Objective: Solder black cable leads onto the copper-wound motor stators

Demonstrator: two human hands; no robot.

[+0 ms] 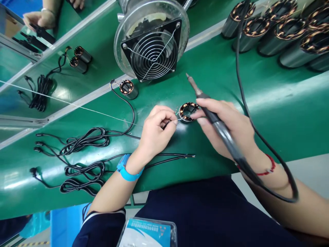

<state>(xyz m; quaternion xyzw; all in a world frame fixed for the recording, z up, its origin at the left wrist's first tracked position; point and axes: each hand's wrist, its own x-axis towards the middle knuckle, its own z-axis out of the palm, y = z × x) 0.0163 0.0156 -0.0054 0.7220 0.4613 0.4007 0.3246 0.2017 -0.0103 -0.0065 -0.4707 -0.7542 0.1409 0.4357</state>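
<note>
My left hand (157, 132), with a blue wrist strap, pinches a thin wire at the rim of a motor stator (183, 115) wound with copper. A bit of dark cable shows between its fingers; how it joins the wire is hidden. A fine pale strand (97, 112) runs in from the left to this hand. My right hand (226, 125) grips a soldering iron (211, 115), its tip raised beyond the stator and touching nothing. Some right fingertips reach the stator's right side. The iron's black lead (243, 85) loops over my right forearm.
Coiled black power cords (87, 140) lie at left, with bare cord ends (190, 156) near my left wrist. Another stator (128, 89) stands by a fan with a wire guard (154, 58). Several stators (295, 53) crowd the upper right. A co-worker's hand (42, 19) shows upper left.
</note>
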